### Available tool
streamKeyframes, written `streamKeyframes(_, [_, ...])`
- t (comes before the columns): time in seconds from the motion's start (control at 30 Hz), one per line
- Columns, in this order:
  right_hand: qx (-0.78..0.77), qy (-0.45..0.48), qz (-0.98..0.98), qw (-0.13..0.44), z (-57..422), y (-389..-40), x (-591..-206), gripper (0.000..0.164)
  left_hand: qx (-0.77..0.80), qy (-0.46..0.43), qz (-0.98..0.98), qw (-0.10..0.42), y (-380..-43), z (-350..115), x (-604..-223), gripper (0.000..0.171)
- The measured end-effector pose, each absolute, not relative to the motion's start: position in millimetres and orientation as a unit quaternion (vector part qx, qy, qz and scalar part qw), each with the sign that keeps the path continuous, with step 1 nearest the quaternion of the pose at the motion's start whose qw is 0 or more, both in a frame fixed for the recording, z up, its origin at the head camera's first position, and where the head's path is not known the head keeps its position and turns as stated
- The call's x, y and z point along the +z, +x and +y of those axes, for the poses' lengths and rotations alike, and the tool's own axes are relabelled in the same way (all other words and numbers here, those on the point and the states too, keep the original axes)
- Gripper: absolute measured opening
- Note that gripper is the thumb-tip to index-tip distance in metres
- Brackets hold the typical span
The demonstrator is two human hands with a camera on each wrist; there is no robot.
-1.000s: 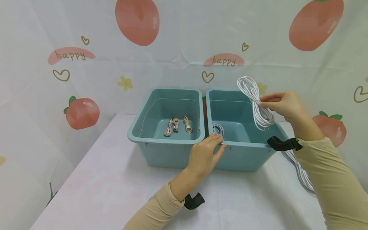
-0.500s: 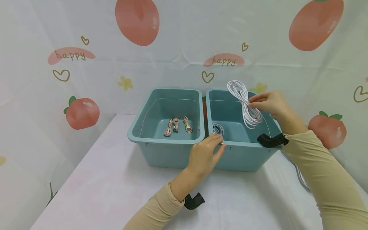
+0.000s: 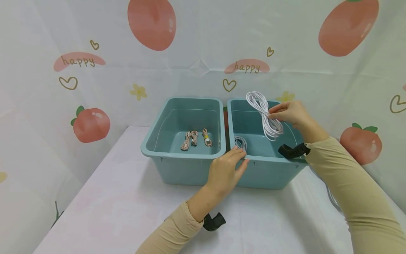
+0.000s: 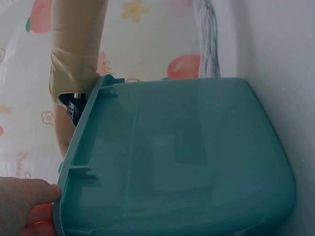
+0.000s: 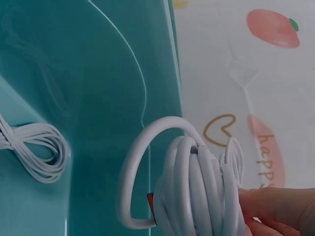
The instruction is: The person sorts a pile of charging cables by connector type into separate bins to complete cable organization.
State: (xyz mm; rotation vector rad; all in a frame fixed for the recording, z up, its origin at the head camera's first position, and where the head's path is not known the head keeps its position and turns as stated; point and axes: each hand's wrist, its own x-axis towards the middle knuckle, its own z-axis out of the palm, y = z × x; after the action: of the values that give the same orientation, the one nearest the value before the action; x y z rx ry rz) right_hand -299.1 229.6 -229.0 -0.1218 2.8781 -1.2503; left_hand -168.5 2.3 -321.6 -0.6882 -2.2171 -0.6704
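My right hand (image 3: 293,114) pinches a coiled white cable (image 3: 264,114) at its tied middle, over the right blue-green bin (image 3: 266,173). In the right wrist view the thick loops of the held cable (image 5: 197,187) fill the lower middle. My left hand (image 3: 223,173) holds that bin's near rim at the left corner; in the left wrist view its fingertips (image 4: 47,191) grip the rim. Inside the bin, by this corner, lies another coiled cable (image 3: 241,143), partly hidden by the near wall and seen as a white coil (image 5: 44,152) in the right wrist view.
Beside it on the left stands a matching bin (image 3: 182,164) with several small pinkish cables (image 3: 187,141), one with a yellow band (image 3: 206,137). More cable (image 3: 331,197) lies on the table to the right, mostly behind my right sleeve. A printed cloth (image 3: 190,53) hangs behind.
My right hand has moved left and slightly down with the white cable, from the bin's right side to over its middle. My left hand has stayed on the rim.
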Motion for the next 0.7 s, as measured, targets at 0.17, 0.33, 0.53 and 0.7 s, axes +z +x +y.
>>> streamKeyframes(0.17, [-0.400, -0.044, 0.915, 0.008, 226, -304, -234, 0.043, -0.259, -0.266, -0.859, 0.353, -168, 2, -321, 0.018])
streamKeyframes(0.33, [-0.389, -0.044, 0.920, 0.025, 223, -309, -239, 0.043, -0.259, -0.266, -0.859, 0.354, -168, 2, -322, 0.018])
streamKeyframes(0.53, [-0.380, -0.038, 0.923, 0.043, 221, -313, -243, 0.041, -0.260, -0.266, -0.858, 0.354, -168, 2, -322, 0.018])
streamKeyframes(0.7, [-0.378, -0.036, 0.923, 0.053, 223, -317, -248, 0.033, -0.260, -0.266, -0.860, 0.351, -169, 2, -322, 0.018])
